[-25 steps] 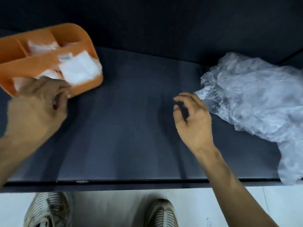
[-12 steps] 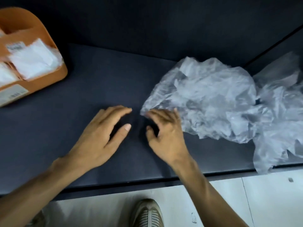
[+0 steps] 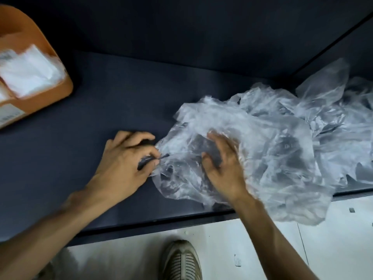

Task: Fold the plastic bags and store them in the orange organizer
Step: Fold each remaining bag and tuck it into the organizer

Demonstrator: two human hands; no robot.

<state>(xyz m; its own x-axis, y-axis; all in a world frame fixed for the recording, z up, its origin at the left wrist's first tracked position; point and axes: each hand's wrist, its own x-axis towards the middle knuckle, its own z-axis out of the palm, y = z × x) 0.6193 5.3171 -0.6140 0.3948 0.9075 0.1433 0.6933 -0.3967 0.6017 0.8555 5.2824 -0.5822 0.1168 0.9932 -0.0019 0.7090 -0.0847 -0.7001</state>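
A crumpled heap of clear plastic bags (image 3: 268, 138) lies on the right half of the dark table (image 3: 101, 110), partly hanging over its front edge. My left hand (image 3: 125, 160) pinches the left edge of the nearest bag with curled fingers. My right hand (image 3: 224, 164) lies on top of the same bag, fingers spread and fairly straight, pressing it down. The orange organizer (image 3: 50, 63) stands at the far left edge of view, holding folded white bags (image 3: 30, 71) in its compartments.
A dark wall rises behind the table, with a corner seam at the upper right. Below the table's front edge is a pale tiled floor with my shoe (image 3: 181, 261) on it.
My left hand left the organizer and came to the bag pile, closing on a bag's edge. My right hand moved onto the bag. The view shifted right, so the organizer slid toward the left edge.
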